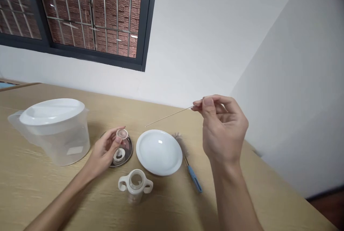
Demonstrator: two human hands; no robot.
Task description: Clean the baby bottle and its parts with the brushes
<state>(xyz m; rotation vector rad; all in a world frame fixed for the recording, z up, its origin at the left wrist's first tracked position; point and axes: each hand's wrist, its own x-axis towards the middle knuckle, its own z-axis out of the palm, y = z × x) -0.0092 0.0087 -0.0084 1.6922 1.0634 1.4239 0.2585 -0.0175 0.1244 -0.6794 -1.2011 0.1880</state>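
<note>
My left hand (pixel 105 149) pinches a small round translucent piece with a pale rim, likely a bottle nipple (pixel 122 134), between thumb and fingers. Below it a round metal tray (pixel 129 151) carries a white bottle collar ring (pixel 119 155). Raised at the right, my right hand (pixel 224 127) grips one end of a thin straight rod (pixel 172 114) between thumb and fingers. The rod slants down to the left, its free tip above the far rim of a white bowl (pixel 159 152) and apart from the nipple. A clear baby bottle (pixel 135 188) with two white handles stands upright and open in front.
On the left stands a translucent plastic pitcher (pixel 68 141) with a white lid (pixel 53 112). A bottle brush (pixel 194 178) with a blue handle lies right of the bowl. The wooden table (pixel 166 211) meets a white wall (pixel 199 37) below a barred window (pixel 94 12).
</note>
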